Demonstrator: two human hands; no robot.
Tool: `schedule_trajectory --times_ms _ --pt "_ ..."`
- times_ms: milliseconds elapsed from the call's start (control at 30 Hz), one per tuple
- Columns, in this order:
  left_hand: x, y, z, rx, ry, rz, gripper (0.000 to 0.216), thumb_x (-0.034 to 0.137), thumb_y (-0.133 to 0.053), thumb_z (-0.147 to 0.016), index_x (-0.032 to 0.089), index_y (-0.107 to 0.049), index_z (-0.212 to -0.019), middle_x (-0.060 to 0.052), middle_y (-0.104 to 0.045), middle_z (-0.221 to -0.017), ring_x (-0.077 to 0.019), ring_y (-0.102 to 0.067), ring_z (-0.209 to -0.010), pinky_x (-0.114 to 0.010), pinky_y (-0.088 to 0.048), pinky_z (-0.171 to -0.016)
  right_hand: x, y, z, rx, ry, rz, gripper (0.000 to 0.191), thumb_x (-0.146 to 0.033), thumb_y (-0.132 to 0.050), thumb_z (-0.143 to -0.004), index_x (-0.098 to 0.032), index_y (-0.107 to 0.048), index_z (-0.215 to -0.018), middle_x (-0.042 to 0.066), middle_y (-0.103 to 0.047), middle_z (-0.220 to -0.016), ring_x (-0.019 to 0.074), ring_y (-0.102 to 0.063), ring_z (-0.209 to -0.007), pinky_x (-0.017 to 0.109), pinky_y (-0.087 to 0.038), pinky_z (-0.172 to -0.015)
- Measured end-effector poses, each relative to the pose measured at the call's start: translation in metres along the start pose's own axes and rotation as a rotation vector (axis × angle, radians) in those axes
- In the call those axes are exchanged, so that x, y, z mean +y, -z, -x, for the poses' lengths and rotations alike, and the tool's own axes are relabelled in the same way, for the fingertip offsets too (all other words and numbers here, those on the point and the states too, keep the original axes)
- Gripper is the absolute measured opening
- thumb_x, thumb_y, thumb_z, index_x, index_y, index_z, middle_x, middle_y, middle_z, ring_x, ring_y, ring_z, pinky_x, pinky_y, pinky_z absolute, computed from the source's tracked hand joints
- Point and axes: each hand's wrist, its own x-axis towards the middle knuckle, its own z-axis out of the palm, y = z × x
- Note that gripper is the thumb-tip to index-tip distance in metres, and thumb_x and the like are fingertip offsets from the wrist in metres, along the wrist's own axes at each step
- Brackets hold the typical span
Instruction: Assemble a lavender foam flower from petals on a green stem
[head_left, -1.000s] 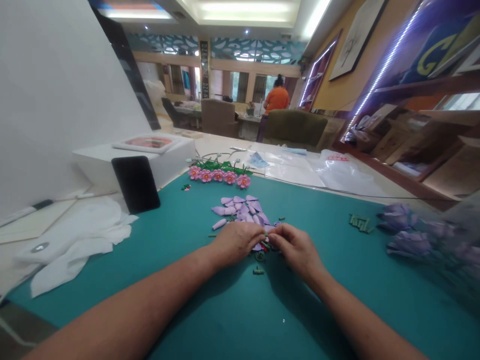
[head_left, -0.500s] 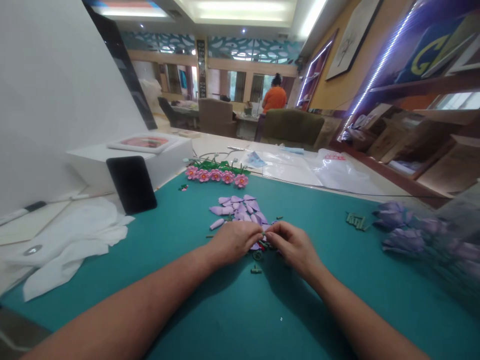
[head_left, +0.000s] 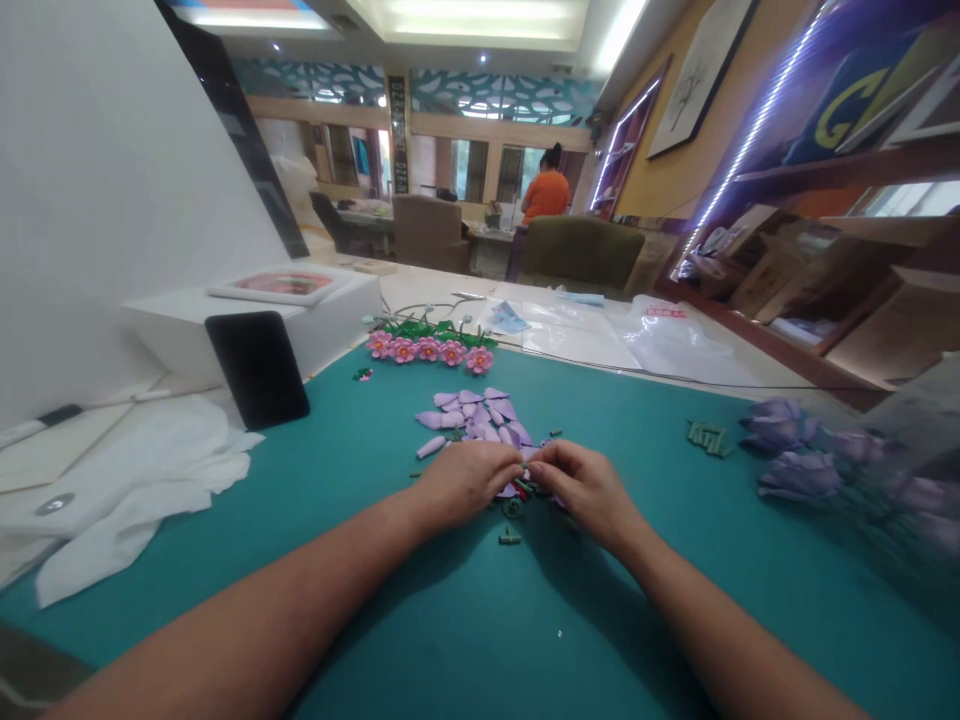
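Observation:
My left hand [head_left: 466, 482] and my right hand [head_left: 583, 492] meet fingertip to fingertip above the green mat [head_left: 420, 640]. Both are closed in a pinch; whatever small piece sits between the fingers is too tiny and covered to name. Just beyond them lies a loose pile of lilac petal pieces [head_left: 486, 420]. Under the fingertips a few red and dark green bits [head_left: 523, 489] show in part. Nearer to me rest a round dark green piece [head_left: 511, 508] and a short green tube-like piece [head_left: 509, 537].
Pink flowers [head_left: 428, 349] lie in a row at the mat's far edge. A dark upright tablet [head_left: 259, 368] and white cloth [head_left: 161, 465] are at left. Green pieces [head_left: 707, 438] and purple flowers [head_left: 799, 475] lie at right. A person in orange [head_left: 547, 194] is far off.
The whole view has shifted very slightly. Both hands keep their pinch in the same place over the pieces, and nothing else has visibly moved.

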Motion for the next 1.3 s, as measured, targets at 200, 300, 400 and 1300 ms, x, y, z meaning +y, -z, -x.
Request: schedule_trajectory --times_ms 200,300,400,1300 --pt "-0.002 0.01 -0.002 -0.083 0.136 0.39 0.033 0.029 -0.038 -0.088 0.015 -0.063 -0.105 -0.003 -0.063 -0.078 -0.0153 -0.054 -0.068 -0.025 -0.042 -0.067 -0.001 0.028 -0.009 0.051 -0.03 0.071 0.034 -0.049 -0.051 -0.077 -0.018 -0.057 -0.064 0.0 -0.058 -0.058 0.0127 -0.048 -0.055 0.025 -0.037 -0.053" --pt "0.001 0.018 0.0 -0.157 0.206 0.569 0.04 0.029 -0.04 -0.086 0.017 -0.055 -0.121 0.0 -0.06 -0.074 -0.0123 -0.049 -0.059 -0.024 -0.041 -0.061 0.0 0.043 -0.012 0.084 -0.034 0.141 0.039 -0.053 -0.047 -0.079 -0.02 -0.051 -0.058 -0.002 -0.052 -0.052 0.0115 -0.044 -0.05 0.025 -0.034 -0.05" --pt "0.004 0.022 0.002 -0.169 0.231 0.638 0.043 0.03 -0.041 -0.085 0.019 -0.053 -0.124 0.0 -0.057 -0.073 -0.0112 -0.045 -0.056 -0.023 -0.039 -0.058 0.005 0.056 -0.014 0.102 -0.036 0.21 0.042 -0.054 -0.045 -0.08 -0.02 -0.049 -0.056 -0.002 -0.05 -0.051 0.0116 -0.044 -0.05 0.025 -0.035 -0.051" --pt "0.005 0.023 0.0 -0.178 0.238 0.601 0.043 0.035 -0.041 -0.083 0.021 -0.051 -0.123 0.002 -0.052 -0.07 -0.0112 -0.043 -0.055 -0.022 -0.035 -0.054 0.029 0.083 -0.014 -0.181 -0.131 0.846 0.028 -0.011 -0.049 -0.076 -0.025 -0.07 -0.087 0.002 -0.068 -0.079 0.0151 -0.057 -0.07 0.023 -0.035 -0.061"
